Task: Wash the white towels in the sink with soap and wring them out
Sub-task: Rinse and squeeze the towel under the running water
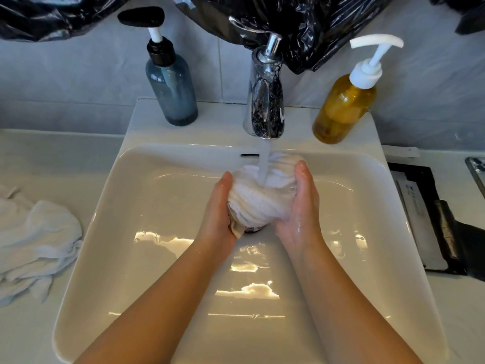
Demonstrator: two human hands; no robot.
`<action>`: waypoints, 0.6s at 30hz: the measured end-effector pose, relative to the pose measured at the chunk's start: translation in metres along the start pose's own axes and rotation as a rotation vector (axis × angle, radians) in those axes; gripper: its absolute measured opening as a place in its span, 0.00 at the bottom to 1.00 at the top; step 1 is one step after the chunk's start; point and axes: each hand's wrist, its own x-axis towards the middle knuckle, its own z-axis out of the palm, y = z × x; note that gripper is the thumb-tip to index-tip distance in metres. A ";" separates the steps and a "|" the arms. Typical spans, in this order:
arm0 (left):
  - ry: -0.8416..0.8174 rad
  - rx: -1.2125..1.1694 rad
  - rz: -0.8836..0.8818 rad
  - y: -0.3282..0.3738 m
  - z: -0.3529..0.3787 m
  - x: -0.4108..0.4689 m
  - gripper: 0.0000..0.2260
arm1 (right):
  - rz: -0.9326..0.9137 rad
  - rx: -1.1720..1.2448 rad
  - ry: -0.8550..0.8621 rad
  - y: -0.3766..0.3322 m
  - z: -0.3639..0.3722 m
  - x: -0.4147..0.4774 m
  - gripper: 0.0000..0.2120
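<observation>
Out past my left fingers, the spare towels (34, 240) lay heaped on the counter. My left hand (219, 208) cupped the bunched towel (258, 203), fingers curled round its side. The right hand (303, 206) clamped the opposite flank, and the water stream (264, 166) landed between both sets of fingertips. Best, I judged, to squeeze and roll it so every fold got rinsed.
</observation>
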 end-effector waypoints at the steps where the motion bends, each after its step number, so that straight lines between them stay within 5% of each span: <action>1: -0.014 0.004 -0.023 0.000 0.004 0.000 0.24 | 0.003 0.015 0.019 -0.002 -0.002 0.001 0.28; 14: -0.002 0.032 -0.111 0.010 0.054 0.011 0.23 | -0.044 0.112 0.136 -0.018 -0.016 0.016 0.35; 18: -0.054 0.043 -0.128 0.017 0.040 0.007 0.24 | -0.095 0.014 0.026 -0.012 -0.010 0.011 0.22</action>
